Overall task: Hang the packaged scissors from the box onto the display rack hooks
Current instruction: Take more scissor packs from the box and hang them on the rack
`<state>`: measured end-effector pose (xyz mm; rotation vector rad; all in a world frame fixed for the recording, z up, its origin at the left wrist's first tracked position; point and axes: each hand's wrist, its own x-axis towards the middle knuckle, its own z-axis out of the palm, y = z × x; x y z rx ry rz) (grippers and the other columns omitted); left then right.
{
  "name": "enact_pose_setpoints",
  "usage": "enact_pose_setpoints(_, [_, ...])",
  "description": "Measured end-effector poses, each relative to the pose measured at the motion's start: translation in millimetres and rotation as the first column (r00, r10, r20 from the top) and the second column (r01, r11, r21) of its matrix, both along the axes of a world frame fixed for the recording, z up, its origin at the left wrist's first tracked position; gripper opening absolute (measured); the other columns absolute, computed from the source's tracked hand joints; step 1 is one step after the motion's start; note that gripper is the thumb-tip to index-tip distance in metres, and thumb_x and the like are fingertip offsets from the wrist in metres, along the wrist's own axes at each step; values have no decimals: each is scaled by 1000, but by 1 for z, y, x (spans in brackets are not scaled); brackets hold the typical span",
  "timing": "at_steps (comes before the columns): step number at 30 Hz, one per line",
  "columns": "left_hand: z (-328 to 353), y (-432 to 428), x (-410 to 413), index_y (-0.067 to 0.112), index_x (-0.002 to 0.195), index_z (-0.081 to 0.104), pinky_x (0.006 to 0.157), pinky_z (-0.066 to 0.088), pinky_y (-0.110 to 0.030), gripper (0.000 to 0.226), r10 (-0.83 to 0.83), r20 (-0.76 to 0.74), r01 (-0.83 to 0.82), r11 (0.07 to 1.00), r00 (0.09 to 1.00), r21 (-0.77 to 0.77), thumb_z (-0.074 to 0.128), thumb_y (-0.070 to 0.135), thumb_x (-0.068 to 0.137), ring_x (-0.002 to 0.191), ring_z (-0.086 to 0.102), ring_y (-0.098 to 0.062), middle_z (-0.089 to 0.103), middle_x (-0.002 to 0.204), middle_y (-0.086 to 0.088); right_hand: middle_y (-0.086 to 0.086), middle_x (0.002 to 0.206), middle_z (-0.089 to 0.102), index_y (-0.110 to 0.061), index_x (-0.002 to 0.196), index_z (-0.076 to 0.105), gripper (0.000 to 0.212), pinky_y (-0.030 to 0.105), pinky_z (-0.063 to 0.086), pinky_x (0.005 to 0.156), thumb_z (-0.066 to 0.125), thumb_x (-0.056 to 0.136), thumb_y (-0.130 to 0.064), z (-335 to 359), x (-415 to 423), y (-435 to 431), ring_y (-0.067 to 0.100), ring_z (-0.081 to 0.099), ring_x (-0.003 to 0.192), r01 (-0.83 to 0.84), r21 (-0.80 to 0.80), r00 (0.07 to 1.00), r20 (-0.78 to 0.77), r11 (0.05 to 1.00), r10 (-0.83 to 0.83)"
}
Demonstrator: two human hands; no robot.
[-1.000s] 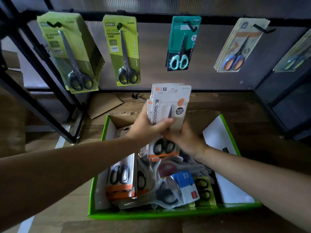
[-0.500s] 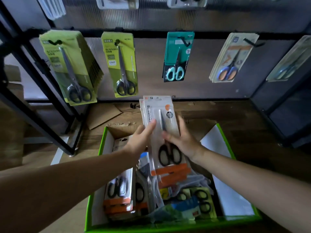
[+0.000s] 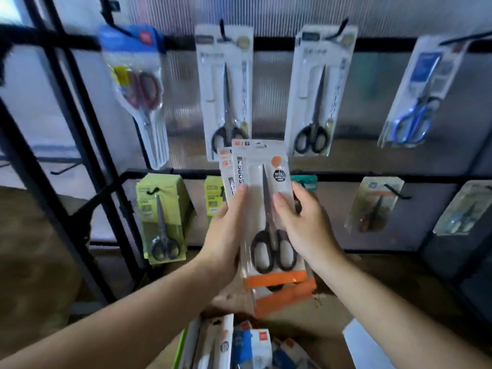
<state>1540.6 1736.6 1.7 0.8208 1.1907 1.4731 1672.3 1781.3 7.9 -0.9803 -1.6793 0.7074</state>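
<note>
A stack of white and orange scissors packs [image 3: 262, 209] is held upright in front of the display rack [image 3: 266, 43]. My left hand [image 3: 226, 230] grips the stack's left edge, thumb on the front. My right hand [image 3: 306, 225] grips its right edge, thumb across the blades. The front pack shows black-handled scissors. Below, the green-rimmed box [image 3: 177, 352] with more packs shows at the bottom edge. Behind the stack's top hangs a white pack of black scissors [image 3: 226, 83] on an upper hook.
The upper rail holds a red-scissors pack [image 3: 138, 89], another white pack [image 3: 319, 89] and a blue-scissors pack [image 3: 420, 94]. The lower rail carries yellow-green packs [image 3: 159, 219] and an orange pack [image 3: 372, 206]. A bare hook [image 3: 64, 169] sticks out at left. Black rack posts [image 3: 66, 145] slant at left.
Both hands have lifted the stack of packs up out of the box to the rack's height. My view has tilted up, so the upper row of hooks shows and the box has dropped low.
</note>
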Motion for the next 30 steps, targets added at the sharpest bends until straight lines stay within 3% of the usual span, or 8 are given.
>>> enact_pose_setpoints(3, [52,-5,-12,26,118,65,90,54,-41,65,114,-3,-113,991,993,75,65,71,71,90,74,-22,75,104,-2,-10,117,62,-16,125,58,45,26,43,98,60,90,-45,48,-19,-1,7,57,108,33,51,999,-44,998,-30])
enact_pose_setpoints(8, [124,-19,-38,27,111,63,75,53,-26,57,223,-57,-212,965,973,153,54,74,79,86,69,-10,71,99,8,-2,81,67,-11,105,64,28,23,47,68,61,93,-36,114,-52,-4,12,63,78,31,187,993,-114,982,-10])
enact_pose_setpoints(12, [168,-33,-61,31,125,62,97,50,-47,87,256,-14,-246,942,967,227,60,86,58,104,69,-22,72,115,3,-5,67,56,-9,90,60,28,13,35,54,57,95,-36,163,-77,-7,4,51,60,17,226,991,-130,974,13])
enact_pose_setpoints(15, [198,-43,-75,30,123,59,90,54,-45,63,282,-34,-260,919,959,296,64,71,75,98,71,-17,72,112,4,6,67,58,-5,81,57,30,17,35,54,58,95,-32,191,-95,-11,11,52,63,5,251,978,-202,968,47])
enact_pose_setpoints(19, [233,-52,-94,25,109,62,73,59,-43,30,329,-8,-304,882,944,359,63,48,88,83,74,-26,75,96,-6,-8,70,58,-21,84,54,19,7,38,54,56,96,-35,223,-117,-17,-9,53,62,5,263,966,-249,965,63])
enact_pose_setpoints(24, [270,-60,-117,22,103,64,82,58,-46,30,426,-67,-353,820,902,450,61,49,89,86,73,-25,75,94,-5,-2,81,65,-10,100,64,28,14,40,58,57,94,-37,260,-148,-20,9,59,71,-20,337,936,-326,941,136])
enact_pose_setpoints(28, [290,-64,-130,20,105,65,64,58,-28,36,486,-77,-381,763,870,522,63,52,87,78,73,-14,76,90,-1,-5,73,61,-9,95,63,26,10,39,55,59,94,-35,282,-157,-25,3,56,64,-1,404,934,-325,915,145])
enact_pose_setpoints(30, [298,-65,-134,20,110,64,76,59,-38,47,533,-82,-413,735,842,538,65,58,82,87,73,-19,76,96,-2,-6,78,62,-10,99,65,27,8,40,62,62,91,-35,297,-157,-27,1,58,72,55,479,947,-304,876,107])
